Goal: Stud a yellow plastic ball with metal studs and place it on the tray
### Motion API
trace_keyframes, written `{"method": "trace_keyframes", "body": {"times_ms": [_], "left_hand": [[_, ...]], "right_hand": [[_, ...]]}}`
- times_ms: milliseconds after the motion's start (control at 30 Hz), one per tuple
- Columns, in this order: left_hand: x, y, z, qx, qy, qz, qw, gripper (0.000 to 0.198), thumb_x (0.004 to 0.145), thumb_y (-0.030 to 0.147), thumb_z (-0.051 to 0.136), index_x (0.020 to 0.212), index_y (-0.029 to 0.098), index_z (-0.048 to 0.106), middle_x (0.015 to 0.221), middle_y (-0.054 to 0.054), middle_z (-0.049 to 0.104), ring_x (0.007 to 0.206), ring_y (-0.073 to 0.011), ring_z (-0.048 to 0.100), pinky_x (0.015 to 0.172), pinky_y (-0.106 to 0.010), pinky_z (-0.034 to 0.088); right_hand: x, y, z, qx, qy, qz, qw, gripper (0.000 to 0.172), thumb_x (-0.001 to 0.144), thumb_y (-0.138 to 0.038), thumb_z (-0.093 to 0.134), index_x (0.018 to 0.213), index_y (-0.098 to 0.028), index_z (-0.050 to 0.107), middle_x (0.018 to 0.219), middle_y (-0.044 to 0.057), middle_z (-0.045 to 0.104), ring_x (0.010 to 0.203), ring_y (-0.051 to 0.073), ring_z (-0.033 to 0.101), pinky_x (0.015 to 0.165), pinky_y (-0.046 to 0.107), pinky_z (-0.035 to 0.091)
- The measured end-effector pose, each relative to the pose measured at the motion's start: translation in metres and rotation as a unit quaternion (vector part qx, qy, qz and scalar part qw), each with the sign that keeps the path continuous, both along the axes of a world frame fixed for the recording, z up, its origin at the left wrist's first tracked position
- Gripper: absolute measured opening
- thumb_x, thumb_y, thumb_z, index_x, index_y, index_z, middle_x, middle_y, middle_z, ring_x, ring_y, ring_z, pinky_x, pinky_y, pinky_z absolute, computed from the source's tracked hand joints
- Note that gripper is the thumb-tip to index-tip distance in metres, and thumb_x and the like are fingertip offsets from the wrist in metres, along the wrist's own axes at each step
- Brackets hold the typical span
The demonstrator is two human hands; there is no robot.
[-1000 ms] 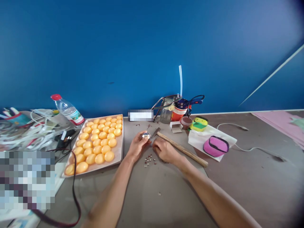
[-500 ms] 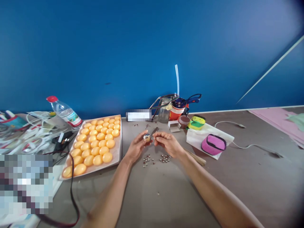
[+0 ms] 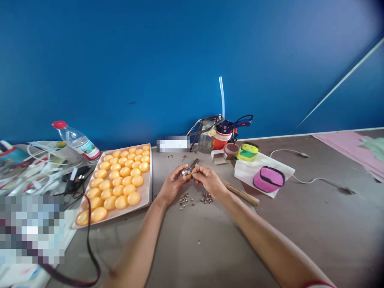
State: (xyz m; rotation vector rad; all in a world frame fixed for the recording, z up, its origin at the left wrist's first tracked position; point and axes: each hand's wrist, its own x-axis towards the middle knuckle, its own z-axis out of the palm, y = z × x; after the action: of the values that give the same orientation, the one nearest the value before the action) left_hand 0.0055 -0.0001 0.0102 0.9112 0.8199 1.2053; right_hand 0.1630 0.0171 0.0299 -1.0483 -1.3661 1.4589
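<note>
My left hand (image 3: 171,185) is closed around a shiny silver ball (image 3: 186,172), held just above the table. Fingertips of my right hand (image 3: 209,181) are pinched together at the ball's right side; whatever they hold is too small to make out. Below the hands, two loose clusters of small shiny metal pieces (image 3: 207,198) lie on the grey tabletop. A dark flat metal piece (image 3: 195,163) shows just behind my fingers. A wooden stick or handle (image 3: 241,193) passes beneath my right wrist.
On the left stands a tray (image 3: 151,172) of orange-yellow balls, beside a tilted bottle (image 3: 79,142) and tangled white cables. At the back are a glass jar (image 3: 205,140), a red cup (image 3: 221,141) and a small white box (image 3: 219,157). Pink (image 3: 268,180) and yellow-green cases lie right.
My right fingers have come closer to the silver ball and now touch it or nearly so. The whole view has shifted slightly.
</note>
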Motion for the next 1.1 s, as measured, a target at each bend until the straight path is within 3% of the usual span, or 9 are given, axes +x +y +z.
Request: {"method": "trace_keyframes", "body": {"times_ms": [433,700,1100], "left_hand": [[-0.001,-0.001,-0.001,-0.012,0.060,-0.001,0.998,0.046,0.068,0.028,0.072,0.112,0.020,0.061,0.102,-0.006,0.066,0.089,-0.0186,0.060,0.083,-0.031,0.045],[-0.001,0.001,-0.005,0.010,0.063,0.007,0.998,0.044,0.069,0.028,0.071,0.111,0.019,0.061,0.102,-0.006,0.065,0.089,-0.0181,0.060,0.085,-0.032,0.045],[-0.002,-0.001,-0.003,0.028,0.133,0.006,0.991,0.048,0.071,0.033,0.069,0.115,0.017,0.058,0.107,-0.007,0.065,0.095,-0.0206,0.059,0.087,-0.035,0.044]], "right_hand": [[-0.001,-0.001,-0.003,-0.028,-0.030,-0.001,0.999,0.010,0.069,-0.027,0.055,0.071,-0.017,0.054,0.055,-0.005,0.051,0.052,0.009,0.047,0.056,0.023,0.036],[-0.001,-0.002,-0.003,-0.060,0.013,0.013,0.998,0.009,0.068,-0.026,0.054,0.070,-0.018,0.051,0.055,-0.004,0.055,0.053,0.010,0.051,0.058,0.024,0.039],[-0.002,-0.002,-0.010,-0.001,-0.036,-0.005,0.999,0.006,0.072,-0.023,0.051,0.071,-0.018,0.053,0.053,-0.003,0.054,0.053,0.011,0.051,0.058,0.025,0.041]]}}
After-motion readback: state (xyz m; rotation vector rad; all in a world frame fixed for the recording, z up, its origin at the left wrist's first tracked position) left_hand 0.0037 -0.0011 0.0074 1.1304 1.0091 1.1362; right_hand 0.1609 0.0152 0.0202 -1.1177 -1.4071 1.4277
